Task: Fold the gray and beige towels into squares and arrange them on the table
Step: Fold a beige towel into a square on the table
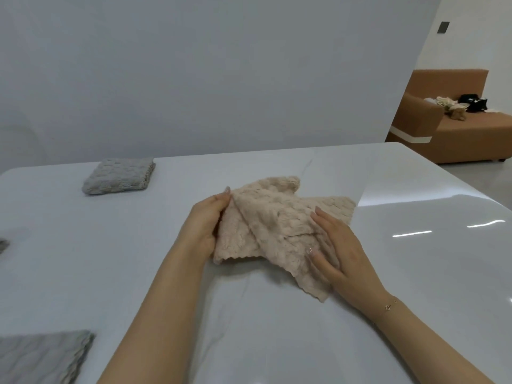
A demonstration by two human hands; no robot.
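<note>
Beige towel (279, 231) lies rumpled mid-table, half-folded and askew. Her left hand (206, 225) pinches its left edge, fingers curled round a raised layer; her right hand (336, 250) lies flat with straight fingers, pressing the right side down. One folded gray towel (119, 176) sits well apart at the far left; another gray towel (41, 356) lies at the near left corner of the table (388, 273). Risk, I'd say: the slick top lets the fabric slide, so corners mismatch and no square results. No containers show.
</note>
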